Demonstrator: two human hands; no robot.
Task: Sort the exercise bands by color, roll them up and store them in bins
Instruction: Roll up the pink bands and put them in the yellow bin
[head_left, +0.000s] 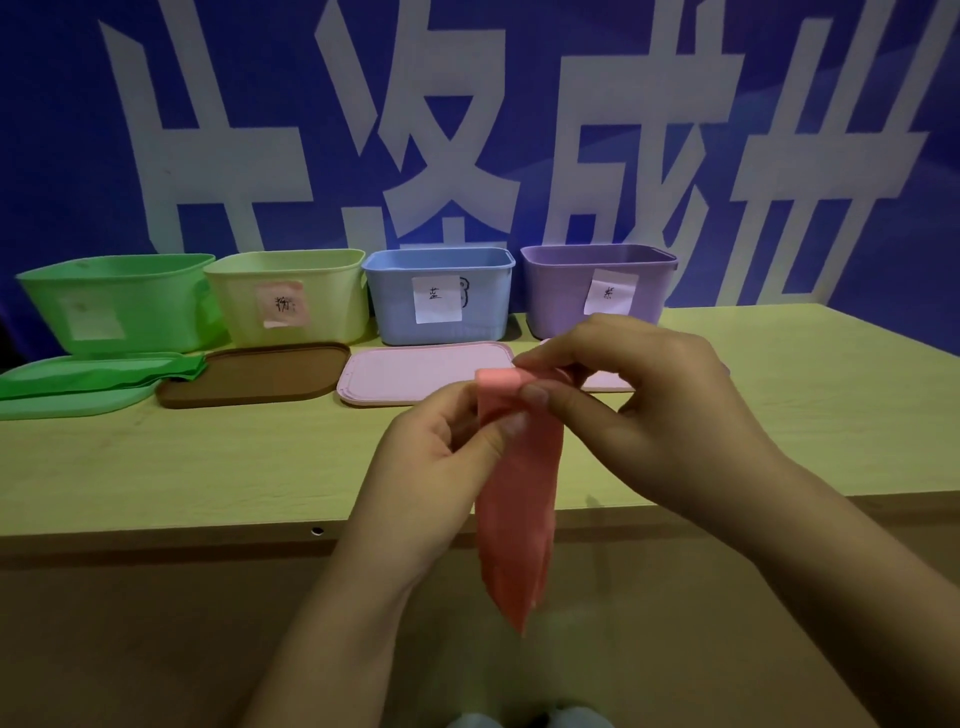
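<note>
Behind the pale wooden table (218, 467) hangs a blue banner (67, 130) with huge white characters, and along its foot stand four open bins in a row: green bin (117, 304), yellow bin (291, 296), blue bin (441, 293) and purple bin (597, 288), each with a paper label on its front. Their lids lie flat just in front of them, a green lid (67, 397), a brown lid (254, 379) and a pink lid (410, 371), presumably taken off so rolled bands can be dropped straight in. A green band (150, 371) lies folded across the green lid, close to the bin of its own colour. The person holds a pink band (514, 493) up above the near edge of the table, its loose length hanging down past the edge. Both hands work at its top end: the left hand (431, 452) pinches the strip just below the roll between thumb and curled fingers, steadying it, while the right hand (634, 395) comes over from above, fingertips and thumb closed on the small roll that has formed there. It looks like the rolling has only begun, since most of the band is unrolled. Holding it in the air lets the weight of the tail keep the strip straight as it winds.
</note>
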